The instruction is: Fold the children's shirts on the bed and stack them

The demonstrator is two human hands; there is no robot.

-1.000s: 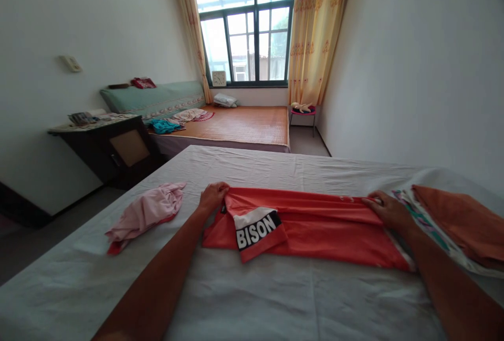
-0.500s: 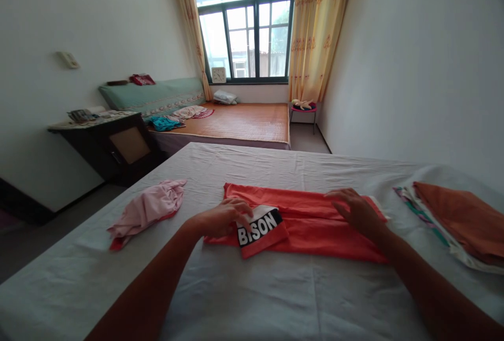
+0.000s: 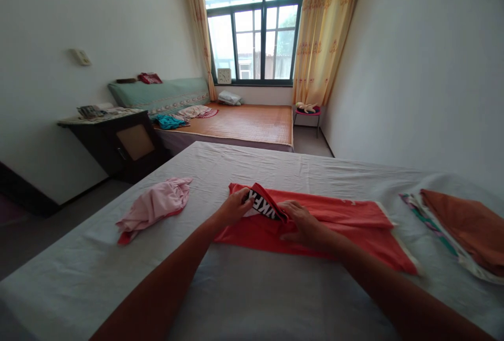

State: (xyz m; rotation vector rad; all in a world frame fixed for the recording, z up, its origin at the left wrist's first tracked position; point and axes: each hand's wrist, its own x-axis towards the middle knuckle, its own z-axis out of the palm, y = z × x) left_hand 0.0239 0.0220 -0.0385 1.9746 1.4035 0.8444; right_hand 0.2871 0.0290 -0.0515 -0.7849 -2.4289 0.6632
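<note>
An orange-red shirt [image 3: 346,221] lies folded lengthwise on the white-sheeted bed [image 3: 252,288] in front of me. Its sleeve [image 3: 263,205], with a black-and-white lettered band, is lifted off the cloth and turned over. My left hand [image 3: 235,206] pinches the left edge of that sleeve. My right hand [image 3: 301,220] grips the sleeve's right side, fingers curled over the fabric. Both hands sit close together at the shirt's left end.
A crumpled pink garment [image 3: 155,205] lies to the left on the sheet. A stack of folded clothes [image 3: 459,220], orange on top, sits at the right edge. Beyond are a dark cabinet [image 3: 118,144], a second bed with a mat [image 3: 248,123] and a stool [image 3: 307,112].
My hands came in from the shirt's two ends to the lettered sleeve. The sleeve, flat before, is now lifted and being turned over. The view shifted slightly to the left.
</note>
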